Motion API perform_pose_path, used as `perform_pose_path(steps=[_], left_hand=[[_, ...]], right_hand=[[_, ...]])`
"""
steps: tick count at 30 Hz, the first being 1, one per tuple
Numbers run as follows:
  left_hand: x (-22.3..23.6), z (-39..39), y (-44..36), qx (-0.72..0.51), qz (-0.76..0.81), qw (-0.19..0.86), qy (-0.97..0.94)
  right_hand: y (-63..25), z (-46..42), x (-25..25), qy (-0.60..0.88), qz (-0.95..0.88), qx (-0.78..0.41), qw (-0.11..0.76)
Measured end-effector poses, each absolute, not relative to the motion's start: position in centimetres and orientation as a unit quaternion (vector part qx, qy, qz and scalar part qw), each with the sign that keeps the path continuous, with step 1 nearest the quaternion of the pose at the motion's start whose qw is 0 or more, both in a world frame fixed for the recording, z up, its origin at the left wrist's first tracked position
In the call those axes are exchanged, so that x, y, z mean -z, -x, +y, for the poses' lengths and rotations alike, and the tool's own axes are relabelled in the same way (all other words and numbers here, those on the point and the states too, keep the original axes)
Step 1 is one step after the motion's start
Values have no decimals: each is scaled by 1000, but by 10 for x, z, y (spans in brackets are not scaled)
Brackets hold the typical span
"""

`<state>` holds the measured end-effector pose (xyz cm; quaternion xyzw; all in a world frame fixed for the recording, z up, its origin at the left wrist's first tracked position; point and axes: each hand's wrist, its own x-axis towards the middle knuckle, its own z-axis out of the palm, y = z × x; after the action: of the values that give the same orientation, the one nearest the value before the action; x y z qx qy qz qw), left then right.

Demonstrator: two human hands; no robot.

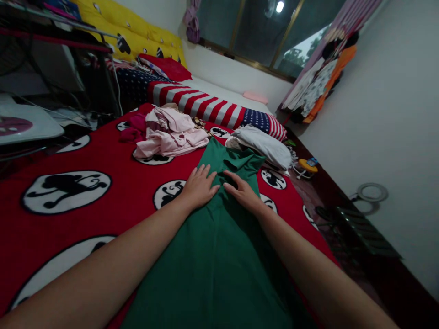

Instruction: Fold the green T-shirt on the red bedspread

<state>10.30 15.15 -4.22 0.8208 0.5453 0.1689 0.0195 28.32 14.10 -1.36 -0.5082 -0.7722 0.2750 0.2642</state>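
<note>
A green cloth garment (212, 256) lies spread lengthwise on a red blanket (116, 224) printed with white ovals and black figures. Its collar end (233, 160) points away from me. My left hand (199, 187) rests flat on the garment's left edge near the collar, holding nothing. My right hand (242, 194) lies on the green fabric beside it, fingertips by a dark fold. Both hands are slightly apart. Beyond them sit a crumpled pile of pink clothes (169, 135) and a folded white cloth (262, 146).
A striped, star-patterned flag bedcover (202, 107) and a yellow quilt (133, 34) lie at the bed's far end. A metal rack (99, 59) stands at left. Hanging clothes (318, 82) line the far right. A dark stool (363, 228) stands on the floor by the white wall.
</note>
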Motion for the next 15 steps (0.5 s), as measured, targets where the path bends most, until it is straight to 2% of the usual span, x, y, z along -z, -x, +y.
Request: perform_pose_path(steps=[2,4,6,11,13,15], left_hand=[[41,152,-102,-162,542,16,-824],[41,152,-103,-156,540,12,-827],[41,152,-103,-151,540,9,-828],[41,151,-107,-138,547,-14,-825],[37,150,-108,-120,552,-23,-825],[29,152,-110,-90,549,-27,-831]], right_hand=[[-306,105,2,481,-741,-349,312],[-332,62,-8,527,-701,-368,309],[-358,18,-16,588,-691,-311,283],[-397,-79,-15,701,-654,-249,140],[-399,-108,-10,706,-648,-251,135],[-395,-128,-4,700,-646,-250,176]])
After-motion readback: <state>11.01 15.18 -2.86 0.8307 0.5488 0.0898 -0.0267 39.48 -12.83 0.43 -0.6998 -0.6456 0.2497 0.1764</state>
